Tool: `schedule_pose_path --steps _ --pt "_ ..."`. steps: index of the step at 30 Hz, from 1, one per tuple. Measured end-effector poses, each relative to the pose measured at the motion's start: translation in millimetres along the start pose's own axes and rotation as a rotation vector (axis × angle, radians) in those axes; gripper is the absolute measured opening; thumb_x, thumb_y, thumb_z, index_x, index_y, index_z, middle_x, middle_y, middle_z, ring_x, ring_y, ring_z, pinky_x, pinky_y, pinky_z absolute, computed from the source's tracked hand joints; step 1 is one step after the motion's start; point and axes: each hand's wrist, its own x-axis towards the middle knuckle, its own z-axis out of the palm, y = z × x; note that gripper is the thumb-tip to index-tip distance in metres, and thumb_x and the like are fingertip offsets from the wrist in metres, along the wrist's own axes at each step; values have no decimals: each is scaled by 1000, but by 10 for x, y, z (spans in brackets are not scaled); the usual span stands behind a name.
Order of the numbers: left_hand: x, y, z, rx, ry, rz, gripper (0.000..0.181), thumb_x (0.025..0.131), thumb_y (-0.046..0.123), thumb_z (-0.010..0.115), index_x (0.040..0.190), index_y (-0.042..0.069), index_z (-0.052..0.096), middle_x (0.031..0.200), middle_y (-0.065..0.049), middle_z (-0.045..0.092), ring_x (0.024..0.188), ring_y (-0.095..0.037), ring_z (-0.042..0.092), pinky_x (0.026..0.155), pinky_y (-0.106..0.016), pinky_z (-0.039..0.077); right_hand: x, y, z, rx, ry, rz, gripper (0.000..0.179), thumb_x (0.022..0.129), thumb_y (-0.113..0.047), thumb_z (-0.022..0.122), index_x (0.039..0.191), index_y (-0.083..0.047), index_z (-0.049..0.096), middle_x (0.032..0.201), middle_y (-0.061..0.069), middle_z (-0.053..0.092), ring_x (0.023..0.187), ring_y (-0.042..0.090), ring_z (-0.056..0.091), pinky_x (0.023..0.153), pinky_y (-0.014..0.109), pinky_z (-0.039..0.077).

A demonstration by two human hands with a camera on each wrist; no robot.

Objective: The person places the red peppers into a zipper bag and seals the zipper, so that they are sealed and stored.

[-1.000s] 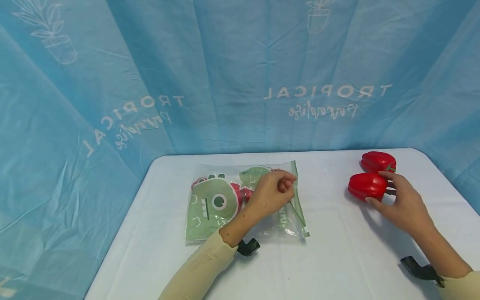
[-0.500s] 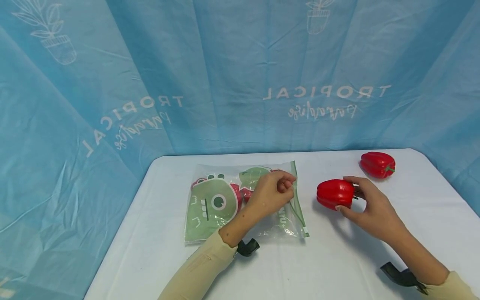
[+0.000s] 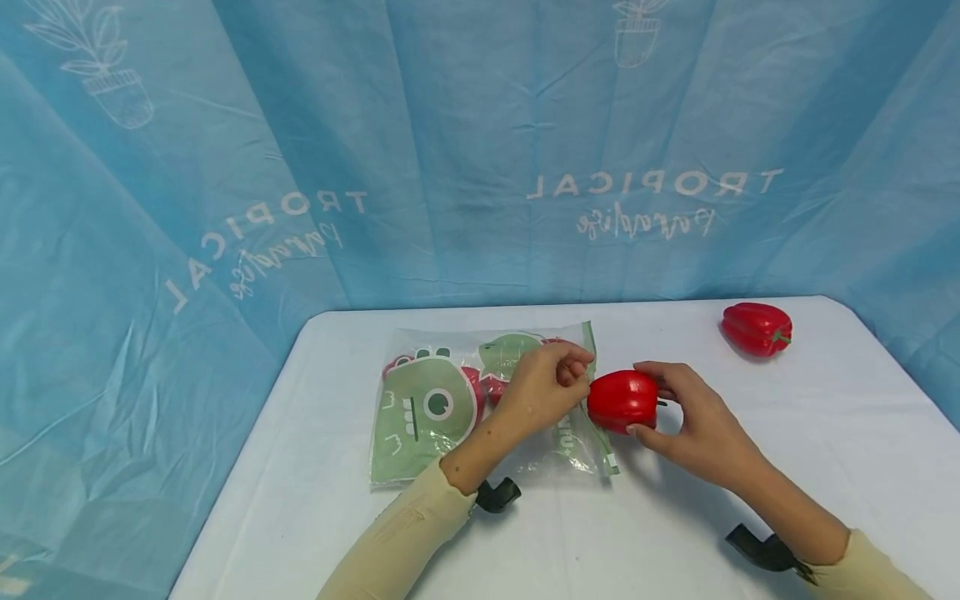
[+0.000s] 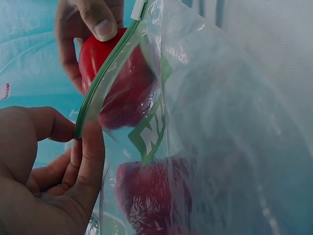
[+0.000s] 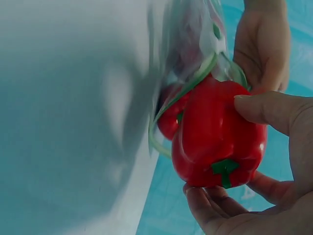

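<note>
A clear zip bag (image 3: 427,417) with green printed cartoon figures lies flat on the table, and red shows through its plastic. My left hand (image 3: 543,387) pinches the green zip edge (image 4: 100,73) of its mouth, which gapes in the wrist views. My right hand (image 3: 697,425) grips a shiny red bell pepper (image 3: 622,402) by thumb and fingertips near its green-stemmed end. The pepper's far end is at the bag's mouth, partly behind the clear plastic in the left wrist view. Another red bell pepper (image 5: 171,112) is inside the bag, partly hidden.
A loose red bell pepper (image 3: 756,328) lies at the back right of the white table (image 3: 675,533). Behind the table hangs a blue printed curtain (image 3: 480,150). A black wrist mount (image 3: 761,550) juts from beneath each forearm.
My right hand has carried the held bell pepper leftward, away from the loose pepper at the back right, up to the bag's mouth. My left hand and the bag have stayed put.
</note>
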Motion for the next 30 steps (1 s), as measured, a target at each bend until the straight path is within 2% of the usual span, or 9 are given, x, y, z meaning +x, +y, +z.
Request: schedule_pose_path --steps 4,11,18,25,30 --pt "-2 6 -2 -7 1 -6 31 90 5 77 121 6 75 92 6 68 79 -9 62 70 -20 59 36 -3 99 16 -18 -26 96 66 -10 101 148 -5 50 136 9 60 118 29 66 91 53 61" --pt "-1 20 1 -15 5 -6 31 91 5 76 122 6 74 93 4 68 79 -9 62 71 -19 59 83 -45 206 47 -80 42 95 69 -15 100 148 -4 47 138 12 61 123 33 63 94 54 60" --pt "-2 23 6 -31 7 -16 30 92 5 76 122 5 74 93 5 66 79 -9 62 70 -20 59 112 -96 271 84 -130 62 94 70 -14 98 148 -3 46 141 14 60 127 34 61 97 54 59" --pt "7 18 0 -19 10 4 29 93 4 73 122 3 75 94 0 69 78 -8 62 70 -19 58 129 -99 321 125 -144 15 92 70 -6 96 147 -2 47 139 10 57 129 32 60 98 51 59" --pt "-2 22 -5 -22 19 7 29 93 5 73 122 3 75 93 1 69 76 -8 62 69 -18 58 149 -113 391 161 -156 -5 84 73 -5 94 144 -3 49 137 10 58 126 33 61 98 48 59"
